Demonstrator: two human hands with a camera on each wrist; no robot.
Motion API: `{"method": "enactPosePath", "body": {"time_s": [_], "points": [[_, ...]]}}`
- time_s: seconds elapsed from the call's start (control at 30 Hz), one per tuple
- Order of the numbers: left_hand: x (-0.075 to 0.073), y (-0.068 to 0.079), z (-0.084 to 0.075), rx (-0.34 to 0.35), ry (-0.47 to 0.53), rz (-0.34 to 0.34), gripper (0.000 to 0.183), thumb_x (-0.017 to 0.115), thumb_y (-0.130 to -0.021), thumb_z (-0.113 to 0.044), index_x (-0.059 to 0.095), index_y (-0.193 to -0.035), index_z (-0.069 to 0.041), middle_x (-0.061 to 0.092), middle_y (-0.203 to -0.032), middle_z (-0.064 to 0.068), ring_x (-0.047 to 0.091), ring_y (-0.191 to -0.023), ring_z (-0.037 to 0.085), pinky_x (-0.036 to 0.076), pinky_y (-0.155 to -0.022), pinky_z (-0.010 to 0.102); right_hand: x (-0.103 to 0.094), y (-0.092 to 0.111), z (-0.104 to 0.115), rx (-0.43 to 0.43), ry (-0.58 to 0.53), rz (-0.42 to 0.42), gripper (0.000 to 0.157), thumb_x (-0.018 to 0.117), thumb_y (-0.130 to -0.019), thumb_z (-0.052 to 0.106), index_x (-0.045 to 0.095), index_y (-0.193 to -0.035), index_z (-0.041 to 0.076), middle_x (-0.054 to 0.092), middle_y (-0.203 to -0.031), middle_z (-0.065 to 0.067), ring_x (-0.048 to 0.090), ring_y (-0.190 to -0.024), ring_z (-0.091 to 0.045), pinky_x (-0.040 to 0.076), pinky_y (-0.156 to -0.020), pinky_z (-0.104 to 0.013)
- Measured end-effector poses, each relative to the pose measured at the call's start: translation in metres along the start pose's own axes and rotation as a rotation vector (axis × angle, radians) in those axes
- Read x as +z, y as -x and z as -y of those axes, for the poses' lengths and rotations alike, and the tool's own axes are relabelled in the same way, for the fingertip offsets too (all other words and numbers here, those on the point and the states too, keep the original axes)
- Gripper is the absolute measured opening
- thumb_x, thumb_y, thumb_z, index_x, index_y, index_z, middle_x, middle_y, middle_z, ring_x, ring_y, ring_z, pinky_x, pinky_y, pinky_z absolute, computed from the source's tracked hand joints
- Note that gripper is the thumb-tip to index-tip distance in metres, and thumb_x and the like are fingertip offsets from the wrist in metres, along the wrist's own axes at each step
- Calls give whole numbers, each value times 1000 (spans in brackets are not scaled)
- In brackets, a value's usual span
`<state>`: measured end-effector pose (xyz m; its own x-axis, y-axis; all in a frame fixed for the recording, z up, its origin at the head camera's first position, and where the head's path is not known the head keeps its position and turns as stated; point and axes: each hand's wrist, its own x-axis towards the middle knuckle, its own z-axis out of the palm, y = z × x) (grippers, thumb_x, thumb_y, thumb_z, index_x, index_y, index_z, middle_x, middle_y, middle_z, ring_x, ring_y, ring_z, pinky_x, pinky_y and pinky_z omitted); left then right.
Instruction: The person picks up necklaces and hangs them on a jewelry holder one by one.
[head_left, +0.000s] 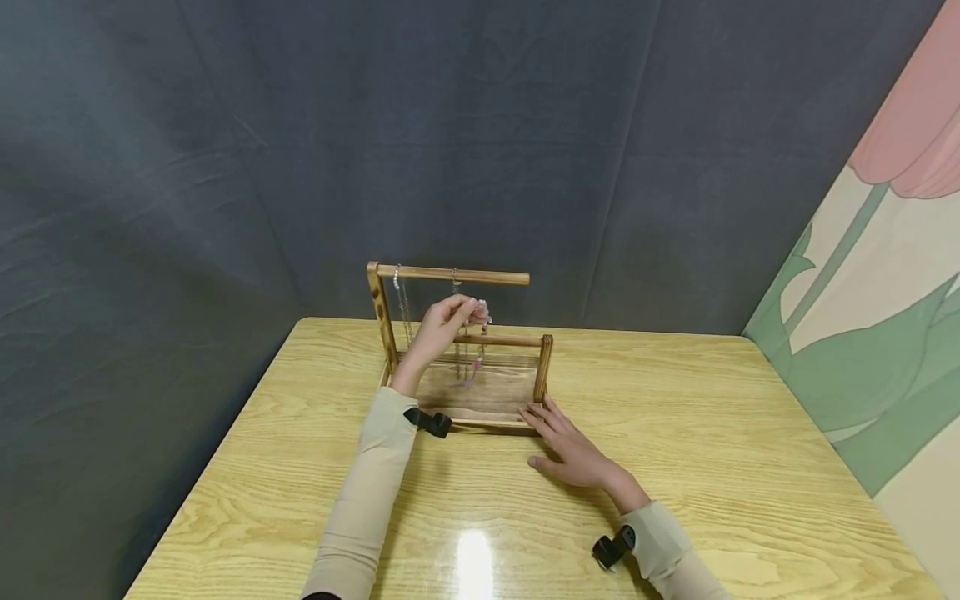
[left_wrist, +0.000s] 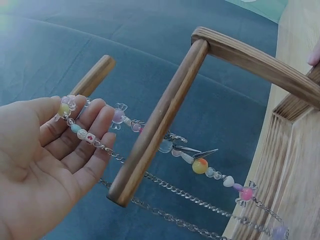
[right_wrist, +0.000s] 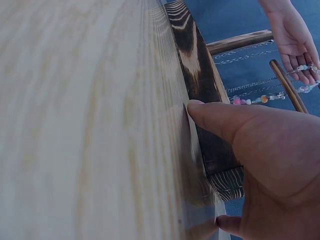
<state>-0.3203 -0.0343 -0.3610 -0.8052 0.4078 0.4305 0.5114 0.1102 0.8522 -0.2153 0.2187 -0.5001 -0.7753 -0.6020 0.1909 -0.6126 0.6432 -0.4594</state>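
Note:
My left hand [head_left: 438, 329] pinches a beaded chain necklace [left_wrist: 200, 166] between thumb and fingers, just under the upper bar [head_left: 491, 277] of a wooden jewelry stand [head_left: 480, 392]. Pastel beads, candy-shaped pieces and a silver chain make up the necklace. It trails down past the lower bar [left_wrist: 160, 120] toward the stand's tray. My right hand [head_left: 576, 457] lies with fingers spread at the tray's front right corner, its fingertips at the edge. In the right wrist view, the thumb [right_wrist: 215, 117] is extended beside the stand's dark, scorched-grain side [right_wrist: 200, 90].
Another necklace [head_left: 397, 279] hangs at the left end of the upper bar, and a chain [head_left: 454, 279] hangs near its middle. The stand sits on a yellow wood-grain table [head_left: 675, 400]. Dark cloth [head_left: 465, 150] is behind it; a flower-patterned panel [head_left: 862, 333] stands at right.

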Motion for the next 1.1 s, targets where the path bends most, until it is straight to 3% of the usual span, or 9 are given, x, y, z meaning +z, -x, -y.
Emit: {"method": "enactPosePath", "body": {"time_s": [0.77, 1.1], "points": [[8, -11, -10, 64, 41, 7, 27, 38, -94, -9, 55, -102, 11, 60, -97, 27, 56, -90, 37, 43, -78, 52, -1, 0, 0, 1, -1, 7, 69, 59, -84, 26, 21, -139, 10, 18, -143, -15, 3, -132, -38, 19, -99, -59], [13, -12, -15, 71, 21, 18, 27, 39, -94, -9, 55, -103, 10, 60, -98, 25, 57, -91, 35, 44, -79, 49, -1, 0, 0, -6, 4, 3, 69, 58, -84, 25, 21, -139, 9, 19, -143, -15, 4, -131, -39, 19, -99, -59]]}}
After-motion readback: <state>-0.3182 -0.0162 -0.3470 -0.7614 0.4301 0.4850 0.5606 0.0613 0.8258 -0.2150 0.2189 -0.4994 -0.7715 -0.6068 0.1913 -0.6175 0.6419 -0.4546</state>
